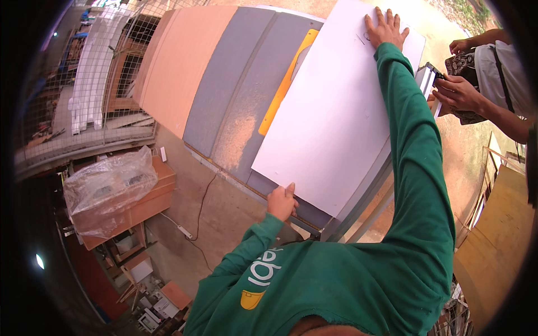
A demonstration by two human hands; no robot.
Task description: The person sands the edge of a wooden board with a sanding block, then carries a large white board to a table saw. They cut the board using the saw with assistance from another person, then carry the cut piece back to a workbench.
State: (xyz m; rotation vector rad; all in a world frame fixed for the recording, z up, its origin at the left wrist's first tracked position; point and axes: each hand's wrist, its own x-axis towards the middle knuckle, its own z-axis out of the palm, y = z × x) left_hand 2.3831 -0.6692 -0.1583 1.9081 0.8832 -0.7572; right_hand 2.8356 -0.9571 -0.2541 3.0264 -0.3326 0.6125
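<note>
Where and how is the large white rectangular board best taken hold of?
Probably pinch the large white rectangular board at its near short edge, from the person's side, beside the left hand; it lies flat, its broad face offering no grip.

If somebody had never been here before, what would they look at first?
Probably the big white board in the middle, with a right hand spread flat on its far end and a left hand at its near edge. Next might come the bright green sleeve stretching along the board's right side. The yellow strip beside the board's left edge stands out too.
</note>
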